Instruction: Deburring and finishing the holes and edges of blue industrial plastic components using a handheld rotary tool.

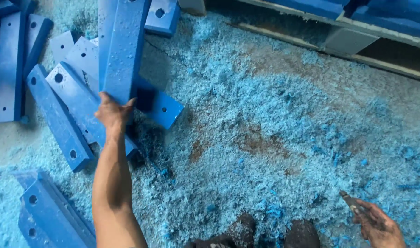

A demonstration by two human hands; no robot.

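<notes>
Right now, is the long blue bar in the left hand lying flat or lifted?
Lifted: the left hand grips the long blue bar by its lower end, above the pile.

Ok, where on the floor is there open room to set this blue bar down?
Open room: the shavings-covered floor right of the blue bar in the left hand, up to the wooden pallet. Crowded: the pile of blue bars left, more at bottom left.

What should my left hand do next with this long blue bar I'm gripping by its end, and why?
Probably lower the blue bar onto the pile of blue bars. Your left hand grips only its near end, so the bar sticks out tilted above the pile, while your right hand is busy with a small dark tool.
</notes>
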